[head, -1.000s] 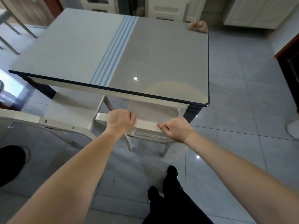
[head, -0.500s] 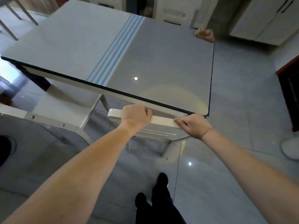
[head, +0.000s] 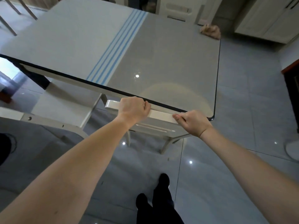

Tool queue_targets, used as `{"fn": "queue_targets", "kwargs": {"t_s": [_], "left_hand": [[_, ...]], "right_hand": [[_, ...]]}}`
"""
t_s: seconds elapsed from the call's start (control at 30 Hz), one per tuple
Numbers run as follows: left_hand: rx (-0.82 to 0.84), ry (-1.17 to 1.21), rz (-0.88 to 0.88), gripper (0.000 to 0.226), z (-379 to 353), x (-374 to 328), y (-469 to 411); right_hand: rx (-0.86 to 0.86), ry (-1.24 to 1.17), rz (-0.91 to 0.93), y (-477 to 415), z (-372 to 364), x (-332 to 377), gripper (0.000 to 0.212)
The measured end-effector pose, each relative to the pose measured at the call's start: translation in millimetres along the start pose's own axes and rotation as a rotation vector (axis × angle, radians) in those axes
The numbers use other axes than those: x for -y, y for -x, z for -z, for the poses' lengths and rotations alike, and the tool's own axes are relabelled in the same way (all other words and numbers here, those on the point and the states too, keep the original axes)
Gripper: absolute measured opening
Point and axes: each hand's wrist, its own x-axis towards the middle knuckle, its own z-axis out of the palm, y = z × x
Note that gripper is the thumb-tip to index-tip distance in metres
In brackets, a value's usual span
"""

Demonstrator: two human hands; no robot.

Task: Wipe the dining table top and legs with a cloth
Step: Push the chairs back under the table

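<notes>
Being clasped by the curled left hand (head: 132, 109) and right hand (head: 192, 122), the chair rail (head: 160, 114) is held at the table (head: 161, 54) edge, likely for wiping access.

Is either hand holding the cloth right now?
No, the left hand and right hand both grip the chair's top rail, while the cloth lies at the far right corner of the table.

Both bare arms reach out in front, one from the lower left and one from the lower right. The left hand (head: 133, 109) curls over the top of the chair back (head: 160, 114), knuckles up. The right hand (head: 192, 122) grips the same chair back near its right end, with the thumb lying along it.
</notes>
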Motion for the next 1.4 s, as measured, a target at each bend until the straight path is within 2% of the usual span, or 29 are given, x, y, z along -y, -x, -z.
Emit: {"fn": "queue_targets", "kwargs": {"t_s": [0.17, 0.33, 0.47, 0.6, 0.8, 1.17, 1.3, 1.4], "left_hand": [[-0.029, -0.028, 0.003, 0.052, -4.7, 16.4, -13.0], [-0.027, -0.020, -0.006, 0.049, -4.0, 14.7, -22.2], [-0.031, 0.010, -0.016, 0.050, -2.7, 12.0, -22.0], [-0.026, 0.016, -0.014, 0.050, -3.2, 12.1, -20.9], [-0.015, -0.018, -0.017, 0.050, -2.8, 16.9, -24.8], [0.045, 0.013, 0.041, 0.048, 1.2, 17.8, -20.6], [0.066, -0.014, 0.013, 0.049, 6.1, 18.6, -19.1], [0.146, -0.066, -0.040, 0.032, 13.4, 16.7, -13.5]], "right_hand": [[0.006, 0.008, -0.002, -14.3, -5.0, 8.6, 0.105], [0.000, -0.034, -0.007, -19.3, -0.1, 2.2, 0.072], [-0.012, -0.047, -0.009, -20.1, -1.4, -2.1, 0.083], [-0.031, -0.021, -0.044, -19.8, -3.6, -0.3, 0.068], [-0.050, -0.004, -0.057, -23.1, -5.2, 5.3, 0.078], [0.058, -0.040, -0.119, -22.3, 9.5, 17.5, 0.045], [0.097, -0.118, -0.126, -21.7, 14.4, 19.6, 0.044], [0.148, -0.326, -0.136, -21.5, 21.0, 18.5, 0.043]]}}
